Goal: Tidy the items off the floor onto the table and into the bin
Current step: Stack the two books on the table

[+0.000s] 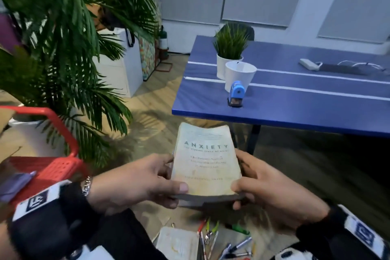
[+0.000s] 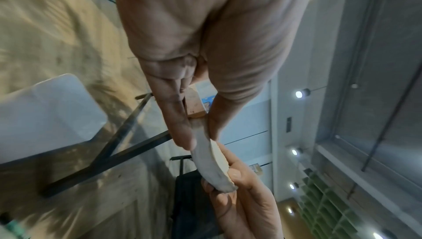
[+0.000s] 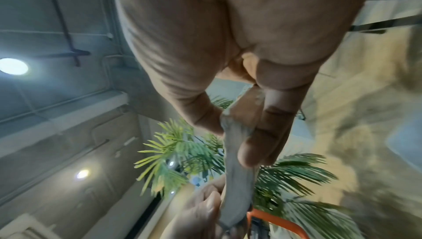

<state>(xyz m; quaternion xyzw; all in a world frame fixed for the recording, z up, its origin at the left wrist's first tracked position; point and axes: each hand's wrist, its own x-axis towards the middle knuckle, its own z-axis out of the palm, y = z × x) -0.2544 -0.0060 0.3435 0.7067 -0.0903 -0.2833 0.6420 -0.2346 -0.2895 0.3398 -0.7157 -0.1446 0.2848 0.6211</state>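
The worn book [image 1: 206, 162] is held in the air just short of the blue desk [image 1: 295, 107], and on landing it could knock the blue sharpener [image 1: 236, 94] standing near that desk's front edge. The left hand [image 1: 135, 179] and right hand [image 1: 272, 186] each pinch a side, thumb on cover, fingers curled beneath
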